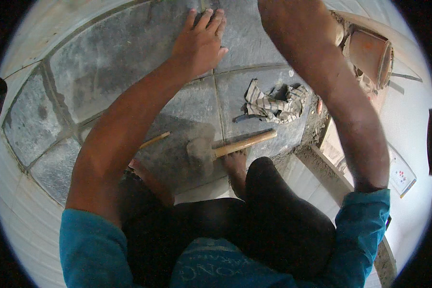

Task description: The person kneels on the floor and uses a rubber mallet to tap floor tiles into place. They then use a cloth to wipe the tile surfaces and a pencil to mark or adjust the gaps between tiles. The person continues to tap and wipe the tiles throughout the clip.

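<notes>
My left hand (pixel 201 33) lies on a grey stone tile (pixel 96 57), fingers stretched out near a grout joint. My right forearm (pixel 329 77) reaches up to the top edge; that hand's fingers are out of sight. Below my hands, a mallet (pixel 245 141) with a wooden handle and pale head lies on the tiles near my bare feet. A thin wooden handle (pixel 156 138) shows beside my left forearm, its other end hidden. A crumpled striped cloth (pixel 276 103) rests on the tile to the right, over a dark object I cannot make out.
A curved pale wall (pixel 21 211) borders the tiles at left. A brownish container (pixel 367 53) and rubble sit at upper right. A rough mortar edge (pixel 312 163) runs along the right, beside a pale lower surface with a printed sheet (pixel 401 175).
</notes>
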Demonstrator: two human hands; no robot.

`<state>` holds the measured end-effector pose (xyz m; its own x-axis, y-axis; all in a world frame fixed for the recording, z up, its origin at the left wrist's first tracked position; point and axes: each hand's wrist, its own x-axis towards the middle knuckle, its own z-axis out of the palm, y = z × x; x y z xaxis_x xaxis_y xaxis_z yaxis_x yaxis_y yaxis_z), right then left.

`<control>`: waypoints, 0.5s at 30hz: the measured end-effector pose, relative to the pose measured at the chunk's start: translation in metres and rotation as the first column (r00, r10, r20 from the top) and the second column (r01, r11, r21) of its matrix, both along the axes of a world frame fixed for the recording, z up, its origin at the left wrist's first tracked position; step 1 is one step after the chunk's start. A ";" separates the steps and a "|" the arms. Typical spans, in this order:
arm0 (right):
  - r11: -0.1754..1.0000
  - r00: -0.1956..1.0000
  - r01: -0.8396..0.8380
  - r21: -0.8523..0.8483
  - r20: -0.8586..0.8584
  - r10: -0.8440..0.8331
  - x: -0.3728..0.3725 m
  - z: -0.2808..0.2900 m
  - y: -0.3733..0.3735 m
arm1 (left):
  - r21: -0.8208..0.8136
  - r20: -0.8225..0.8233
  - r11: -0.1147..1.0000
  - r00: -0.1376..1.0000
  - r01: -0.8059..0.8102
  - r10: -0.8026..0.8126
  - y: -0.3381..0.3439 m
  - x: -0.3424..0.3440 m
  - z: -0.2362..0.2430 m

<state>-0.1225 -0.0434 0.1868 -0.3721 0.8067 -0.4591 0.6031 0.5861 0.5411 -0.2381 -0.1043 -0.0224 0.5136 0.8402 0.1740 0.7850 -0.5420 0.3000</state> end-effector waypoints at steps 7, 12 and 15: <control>0.997 0.989 -0.079 -0.004 0.129 0.079 -0.002 0.016 0.012 | -0.028 -0.046 1.000 0.999 0.007 -0.008 0.001 0.002 -0.009; 0.994 0.986 -0.103 -0.049 0.126 0.108 -0.006 0.019 0.030 | -0.180 -0.036 0.983 0.998 0.043 -0.050 0.006 0.002 -0.007; 0.987 0.976 -0.003 -0.162 0.216 0.038 -0.002 0.008 0.014 | -0.092 0.059 0.991 0.994 0.095 -0.089 0.009 -0.001 -0.003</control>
